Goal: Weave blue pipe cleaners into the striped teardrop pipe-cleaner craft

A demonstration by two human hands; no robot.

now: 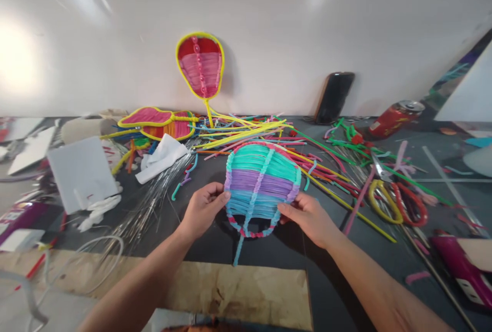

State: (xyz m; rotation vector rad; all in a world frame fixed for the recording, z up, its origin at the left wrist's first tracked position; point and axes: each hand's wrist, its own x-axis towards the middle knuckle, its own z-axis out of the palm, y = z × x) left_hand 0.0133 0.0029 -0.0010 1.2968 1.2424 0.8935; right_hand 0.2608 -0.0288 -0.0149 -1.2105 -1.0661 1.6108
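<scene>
Between my two hands is a fan-shaped pipe-cleaner craft (263, 182), banded teal, purple and blue, with a pink and blue twisted rim. A spine runs down its middle and ends in a short blue stem at the bottom. My left hand (205, 208) pinches its left edge with thumb and fingers. On the opposite edge, my right hand (307, 215) grips it the same way, low on the right. An open gap shows near the craft's lower end. Behind it lies a pile of loose pipe cleaners (246, 132) in yellow, pink and green.
A yellow-rimmed pink leaf shape (200, 68) leans on the wall, with similar pieces (157, 122) lying left. Scissors (395, 201), a red can (395, 118) and a phone (333, 97) are at right. Metal wires (154, 209) and a white card (83, 174) lie left; a stained board (238, 291) is in front.
</scene>
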